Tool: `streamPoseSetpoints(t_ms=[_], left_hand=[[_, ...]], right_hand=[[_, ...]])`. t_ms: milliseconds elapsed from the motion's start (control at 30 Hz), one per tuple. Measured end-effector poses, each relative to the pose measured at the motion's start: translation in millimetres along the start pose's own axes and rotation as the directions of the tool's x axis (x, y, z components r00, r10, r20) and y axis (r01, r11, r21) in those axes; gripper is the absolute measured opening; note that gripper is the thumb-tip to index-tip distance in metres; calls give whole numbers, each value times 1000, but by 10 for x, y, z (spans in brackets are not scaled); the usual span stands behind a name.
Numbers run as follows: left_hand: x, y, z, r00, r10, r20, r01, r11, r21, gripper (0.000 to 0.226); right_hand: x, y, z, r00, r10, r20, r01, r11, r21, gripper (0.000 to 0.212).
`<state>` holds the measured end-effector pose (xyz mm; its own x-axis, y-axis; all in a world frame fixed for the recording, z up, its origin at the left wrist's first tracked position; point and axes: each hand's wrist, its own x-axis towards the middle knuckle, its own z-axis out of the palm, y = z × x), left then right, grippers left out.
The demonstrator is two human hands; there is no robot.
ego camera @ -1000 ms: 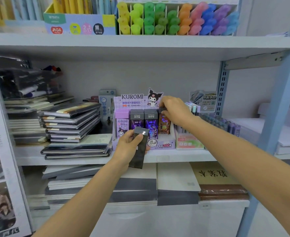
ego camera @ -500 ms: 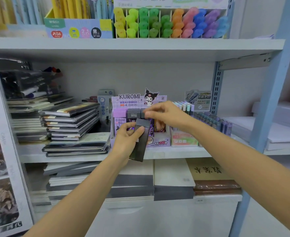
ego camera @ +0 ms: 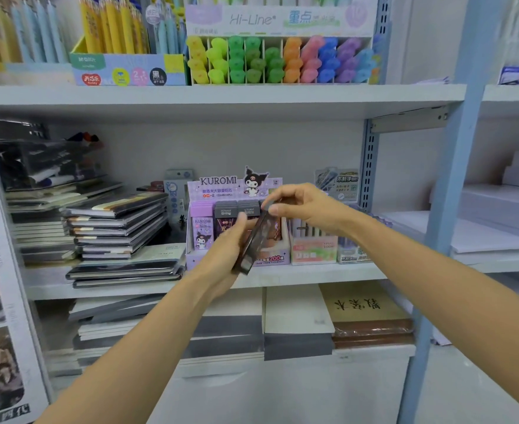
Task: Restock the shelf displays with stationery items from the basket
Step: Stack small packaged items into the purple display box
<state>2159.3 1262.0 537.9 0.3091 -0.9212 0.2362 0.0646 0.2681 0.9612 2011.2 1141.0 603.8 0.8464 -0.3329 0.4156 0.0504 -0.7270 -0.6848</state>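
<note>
The left hand (ego camera: 221, 258) held a flat dark plastic case (ego camera: 253, 243) just in front of the purple cardboard Kuromi display box (ego camera: 221, 191). The right hand (ego camera: 307, 206) pinched the case's top end. The box looked nearly full, but this case was not in yet.
</note>
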Motion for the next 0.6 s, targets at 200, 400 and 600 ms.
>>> streamPoseSetpoints(t_ms=[200,400,600], left_hand=[[-34,-224,-221,925,361,-120,-225,772,594,22],[-8,-529,-374,919,334,207,-254,104,962,54],[-16,-605,-437,888,379,262,-271,-31,962,61]], right_hand=[[90,66,-336,953,-81,-291,-28,936,-351,11],[271,177,-240,951,-145,-272,-65,769,-636,18],[459,336,-19,968,-152,-198,-60,629,-775,21]])
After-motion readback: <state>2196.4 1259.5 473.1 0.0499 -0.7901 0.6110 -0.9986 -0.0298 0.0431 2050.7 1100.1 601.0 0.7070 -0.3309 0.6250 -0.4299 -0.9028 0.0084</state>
